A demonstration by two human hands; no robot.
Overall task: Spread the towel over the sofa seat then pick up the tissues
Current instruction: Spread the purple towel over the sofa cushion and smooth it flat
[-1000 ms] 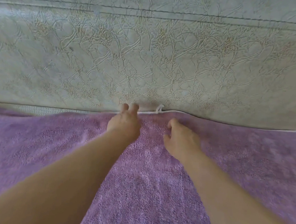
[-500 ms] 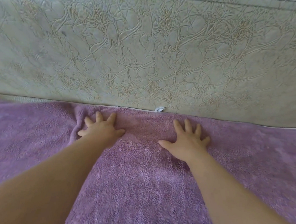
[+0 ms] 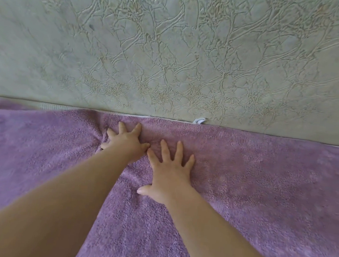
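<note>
2 bare hands lie palm-down on a fluffy purple terry towel, which covers the sofa seat across the whole near part of the view. Left hand sits farther in, fingers spread wide and flat, holding nothing, fingertips close to the towel's far edge. Right hand rests just near and right of it, fingers fanned, thumb out to the left, also empty; its index finger almost touches the left thumb. Small folds gather left of the left hand. Towel's far edge meets the cracked, pale grey-green leather sofa backrest. 1 small white loop pokes up at that seam.
</note>
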